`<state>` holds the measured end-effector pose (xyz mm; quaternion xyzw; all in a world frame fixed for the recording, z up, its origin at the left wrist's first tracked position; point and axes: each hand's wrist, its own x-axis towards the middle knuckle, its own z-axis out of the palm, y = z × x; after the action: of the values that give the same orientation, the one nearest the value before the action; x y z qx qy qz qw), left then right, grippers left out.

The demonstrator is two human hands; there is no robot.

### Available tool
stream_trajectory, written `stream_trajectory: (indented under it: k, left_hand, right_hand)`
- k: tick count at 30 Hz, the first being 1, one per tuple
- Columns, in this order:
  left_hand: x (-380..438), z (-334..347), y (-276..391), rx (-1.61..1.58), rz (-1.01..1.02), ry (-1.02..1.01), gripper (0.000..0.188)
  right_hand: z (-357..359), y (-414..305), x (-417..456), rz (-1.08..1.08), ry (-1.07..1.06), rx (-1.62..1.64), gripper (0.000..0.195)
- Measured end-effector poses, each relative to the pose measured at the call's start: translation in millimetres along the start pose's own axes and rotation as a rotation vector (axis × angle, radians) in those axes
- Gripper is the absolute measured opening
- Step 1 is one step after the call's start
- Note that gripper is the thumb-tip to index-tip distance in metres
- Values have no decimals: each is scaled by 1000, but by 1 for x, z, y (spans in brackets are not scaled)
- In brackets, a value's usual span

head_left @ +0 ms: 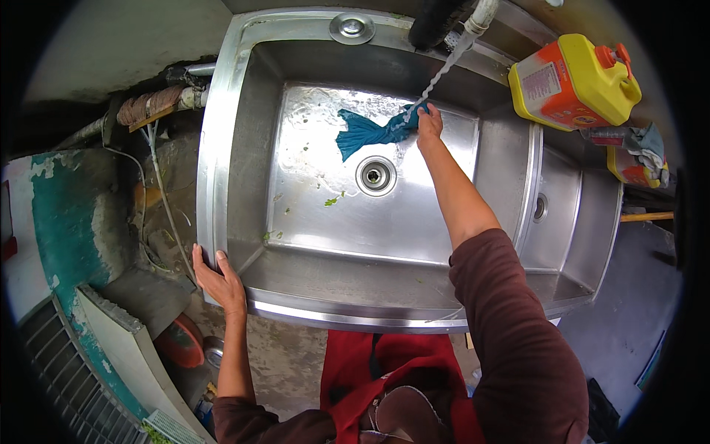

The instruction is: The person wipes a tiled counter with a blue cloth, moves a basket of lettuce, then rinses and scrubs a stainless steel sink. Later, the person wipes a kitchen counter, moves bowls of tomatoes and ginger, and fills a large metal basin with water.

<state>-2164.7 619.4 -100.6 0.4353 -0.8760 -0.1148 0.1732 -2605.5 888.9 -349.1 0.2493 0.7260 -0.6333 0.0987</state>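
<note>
In the large basin of a stainless steel sink (310, 216), my right hand (430, 123) grips one end of a bunched, wet blue cloth (369, 132). The cloth's other end fans out to the left on the basin floor, above the drain (375, 176). A stream of water (442, 72) falls from a white pipe spout (483, 15) onto the cloth beside my fingers. My left hand (222, 283) rests on the sink's front left corner, fingers over the outer rim, holding nothing loose.
Green leaf scraps (331, 201) lie in the basin. A yellow-and-orange jug (577, 83) with a red cap stands at the back right, by a smaller basin (546, 233). A steel drain cover (352, 28) sits on the back ledge. A red bowl (182, 341) is below, left.
</note>
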Motion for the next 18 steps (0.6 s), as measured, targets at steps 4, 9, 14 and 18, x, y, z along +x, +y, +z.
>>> stream_trajectory:
  k: [4, 9, 14, 18]
  left_hand:
    - [-1, -3, 2, -49, -2, -17, 49]
    - [0, -5, 4, -50, -34, -53, 49]
    - [4, -5, 7, -56, -38, -75, 48]
    - [1, -8, 4, -51, -49, -63, 46]
  right_hand:
    - [59, 16, -25, -88, 83, -841, 69]
    - [164, 7, -92, -483, -231, -772, 62]
    - [203, 32, -191, -862, -726, -779, 64]
    - [160, 57, -233, -1015, -953, -733, 56]
